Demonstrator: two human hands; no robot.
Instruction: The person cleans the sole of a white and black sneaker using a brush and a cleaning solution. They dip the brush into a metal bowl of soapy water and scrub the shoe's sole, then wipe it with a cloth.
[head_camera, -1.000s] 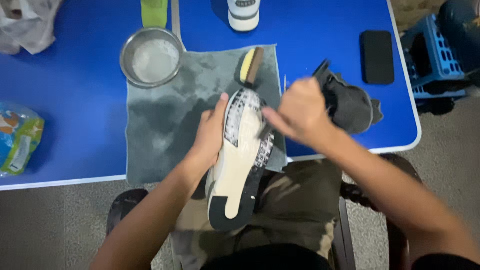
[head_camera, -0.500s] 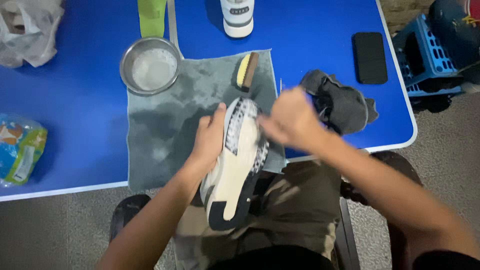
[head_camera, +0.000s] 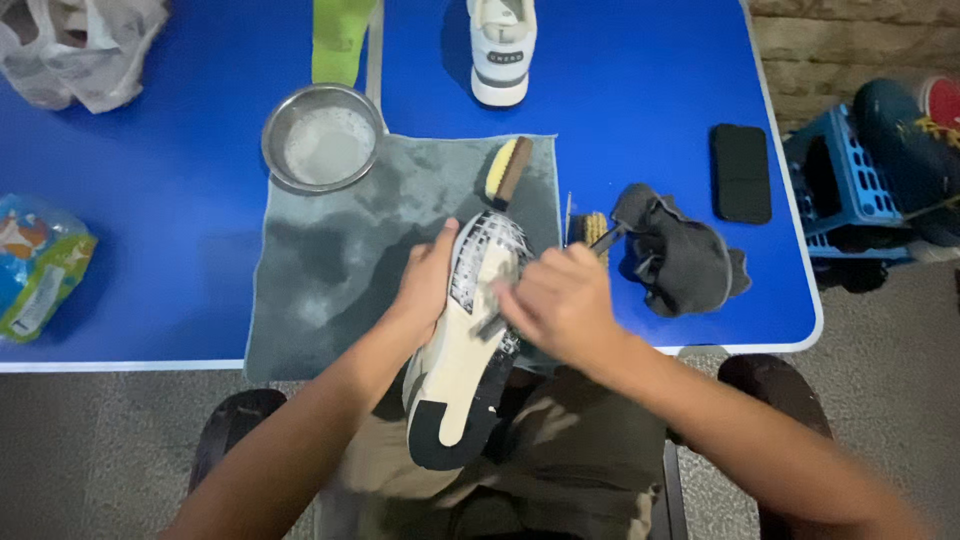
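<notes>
A blue table (head_camera: 620, 110) fills the upper view, its near edge running just above the person's lap and its right edge close to a blue crate (head_camera: 835, 190) on the floor. A grey towel (head_camera: 330, 270) lies spread over the table's front middle, its lower edge at the table's rim. On the towel's far left corner sits a metal bowl (head_camera: 322, 135) of pale liquid; a wooden-backed brush (head_camera: 508, 170) lies at the far right corner. A second white shoe (head_camera: 500, 45) stands farther back, well apart, with open blue surface around it. To the right lie a crumpled dark cloth (head_camera: 685, 262), a small bristle brush (head_camera: 592, 228) just beside it, and a black phone (head_camera: 741, 172). The shoe (head_camera: 462, 345) being worked on rests sole-up, toe on the towel, heel over the lap. The left hand (head_camera: 428, 280) wraps its side, fingers curled in a firm hold. The right hand (head_camera: 560, 300), blurred, is curled over the sole; what it grips cannot be told.
</notes>
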